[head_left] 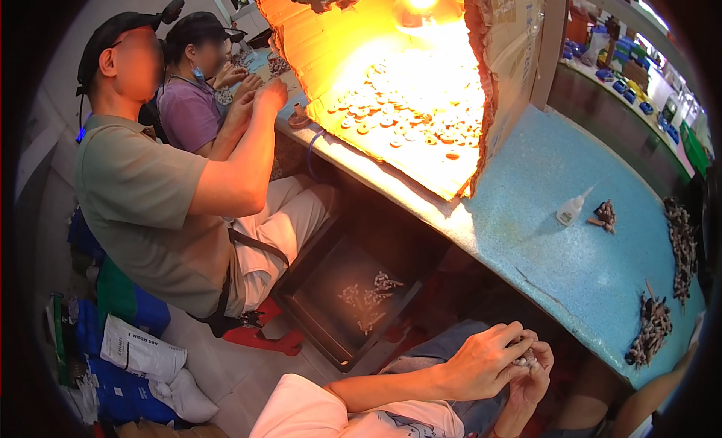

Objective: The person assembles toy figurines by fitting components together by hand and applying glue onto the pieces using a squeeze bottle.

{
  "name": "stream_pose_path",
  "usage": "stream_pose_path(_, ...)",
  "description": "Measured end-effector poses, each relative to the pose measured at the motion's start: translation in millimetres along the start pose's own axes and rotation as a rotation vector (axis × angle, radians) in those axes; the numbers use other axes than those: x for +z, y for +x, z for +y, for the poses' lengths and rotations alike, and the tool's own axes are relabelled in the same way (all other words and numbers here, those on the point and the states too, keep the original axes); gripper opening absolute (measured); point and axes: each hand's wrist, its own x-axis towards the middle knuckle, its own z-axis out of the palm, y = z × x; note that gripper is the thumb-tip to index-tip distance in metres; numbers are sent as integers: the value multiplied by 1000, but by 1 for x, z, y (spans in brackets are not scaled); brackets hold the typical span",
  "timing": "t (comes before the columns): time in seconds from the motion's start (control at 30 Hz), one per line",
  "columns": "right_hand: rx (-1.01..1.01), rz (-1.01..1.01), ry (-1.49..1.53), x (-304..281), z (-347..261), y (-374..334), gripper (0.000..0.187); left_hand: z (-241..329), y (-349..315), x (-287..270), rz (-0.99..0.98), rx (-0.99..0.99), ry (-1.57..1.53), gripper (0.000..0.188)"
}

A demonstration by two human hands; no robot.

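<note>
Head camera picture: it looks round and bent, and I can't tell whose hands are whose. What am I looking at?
There is no machine here. A person wears a wide-angle camera on the head, looking down, so straight edges curve near the rim. That person's own left hand and right hand are low in the picture, close together, pinching a small pale part between the fingers. In front is a blue table with a small white bottle and piles of small dark pieces. A cardboard box on it is lit by a lamp, with many small round pieces laid inside. Below the table sits a dark tray with a few pieces. Two co-workers sit to the left, busy with their own hands.
</note>
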Motion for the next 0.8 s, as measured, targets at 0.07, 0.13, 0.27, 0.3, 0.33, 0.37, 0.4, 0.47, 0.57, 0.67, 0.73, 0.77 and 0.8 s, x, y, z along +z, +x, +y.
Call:
stream_pose_path(0.07, -1, 3, 0, 0, 1, -2, 33, 1, -2, 0, 8, 5, 1, 40)
stream_pose_path(0.13, -2, -16, -19, -4, 2, -4, 33, 2, -3, 0, 12, 8, 0, 39)
stream_pose_path(0.27, 1, -9, -92, -2, -5, -6, 35, 3, 2, -1, -10, -2, -30, 38)
stream_pose_path(0.3, -19, -17, -111, 0, -4, -2, 35, 3, 5, -3, -12, 1, -26, 38)
stream_pose_path(0.33, -42, -6, -141, 0, -3, 0, 35, 3, 8, -4, -11, -9, -19, 37)
stream_pose_path(0.37, -22, -25, -125, 1, -1, 1, 36, 2, 9, -7, -32, -28, -13, 38)
stream_pose_path(0.4, -3, -42, -108, 3, 0, 4, 37, 1, 8, -9, -54, -45, -8, 39)
stream_pose_path(0.47, 41, -83, -63, 9, -3, 8, 35, 1, 7, -13, -56, -88, 16, 42)
stream_pose_path(0.57, 87, -54, -9, 10, -11, 9, 32, -2, 9, -9, -135, -134, -23, 40)
stream_pose_path(0.67, 109, -8, -52, 9, -14, 7, 30, -9, 7, -6, -160, -148, -97, 38)
stream_pose_path(0.73, 33, 14, -155, 9, -14, 8, 25, -11, 9, -7, -186, -236, -207, 35)
stream_pose_path(0.77, 12, -10, -232, 9, -15, 7, 28, -13, 7, -5, -142, -198, -269, 29)
stream_pose_path(0.8, -8, -35, -310, 10, -16, 7, 33, -14, 5, -5, -148, -199, -267, 29)
